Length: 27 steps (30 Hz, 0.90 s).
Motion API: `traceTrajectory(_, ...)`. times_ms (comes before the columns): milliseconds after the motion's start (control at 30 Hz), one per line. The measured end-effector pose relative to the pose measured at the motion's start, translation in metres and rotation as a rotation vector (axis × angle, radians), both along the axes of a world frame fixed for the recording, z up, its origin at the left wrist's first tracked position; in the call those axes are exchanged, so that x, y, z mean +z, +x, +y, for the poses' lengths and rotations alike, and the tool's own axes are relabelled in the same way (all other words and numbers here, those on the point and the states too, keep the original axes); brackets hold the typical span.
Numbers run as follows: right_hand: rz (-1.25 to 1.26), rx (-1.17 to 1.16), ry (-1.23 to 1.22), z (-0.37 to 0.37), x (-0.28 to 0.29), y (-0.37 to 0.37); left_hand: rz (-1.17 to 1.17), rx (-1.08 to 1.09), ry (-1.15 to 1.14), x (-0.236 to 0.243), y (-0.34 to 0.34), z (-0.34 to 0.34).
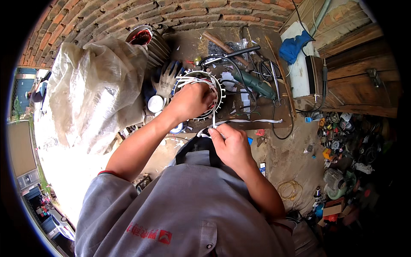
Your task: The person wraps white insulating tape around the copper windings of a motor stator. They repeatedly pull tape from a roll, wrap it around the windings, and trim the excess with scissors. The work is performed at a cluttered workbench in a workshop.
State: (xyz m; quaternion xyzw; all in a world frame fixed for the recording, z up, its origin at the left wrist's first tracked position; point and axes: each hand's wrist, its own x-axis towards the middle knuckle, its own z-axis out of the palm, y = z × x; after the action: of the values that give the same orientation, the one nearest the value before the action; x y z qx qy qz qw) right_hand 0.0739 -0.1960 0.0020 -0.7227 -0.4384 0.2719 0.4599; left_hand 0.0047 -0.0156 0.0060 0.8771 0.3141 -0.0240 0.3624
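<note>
A round motor stator (pixel 222 95) with white slot liners sticking out around its rim rests on the workbench in front of me. My left hand (pixel 193 99) reaches over it, fingers curled down into the ring; their tips, and whatever they grip, are hidden. White strips and reddish windings show around that hand. From the stator's near side a white cloth tape (pixel 214 119) runs down to my right hand (pixel 231 143), which pinches it at the bench's near edge. More of this tape trails to the right along that edge.
A green power tool (pixel 255 85), scissors (pixel 279 102), a hammer (pixel 222 46) and cables lie right of the stator. Left are a work glove (pixel 166 80), a white round container (pixel 156 103), a finned motor housing (pixel 159 48) and plastic sheeting (pixel 92 90). Parts crowd the floor at right.
</note>
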Motion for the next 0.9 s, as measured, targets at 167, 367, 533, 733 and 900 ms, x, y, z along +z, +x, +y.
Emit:
traceTrajectory(167, 0.128, -0.107, -0.109, -0.015, 0.000, 0.007, -0.123, 0.225, -0.763, 0.011, -0.063, -0.047)
traceTrajectory(367, -0.023, 0.105, -0.033, -0.013, 0.034, -0.001, -0.431, 0.762, -1.519, -0.001, -0.030, -0.093)
traceTrajectory(533, 0.508, -0.144, -0.032, -0.061, 0.039, 0.029, -0.566, 0.696, -1.370, -0.014, -0.034, -0.117)
traceTrajectory(733, -0.317, -0.292, -0.280, -0.085, -0.001, 0.114, -0.611, 0.388, -0.653, 0.012, -0.032, -0.130)
traceTrajectory(900, -0.023, 0.105, -0.129, -0.003, 0.020, 0.085, -0.670, 0.210, -0.298, 0.033, -0.016, -0.130)
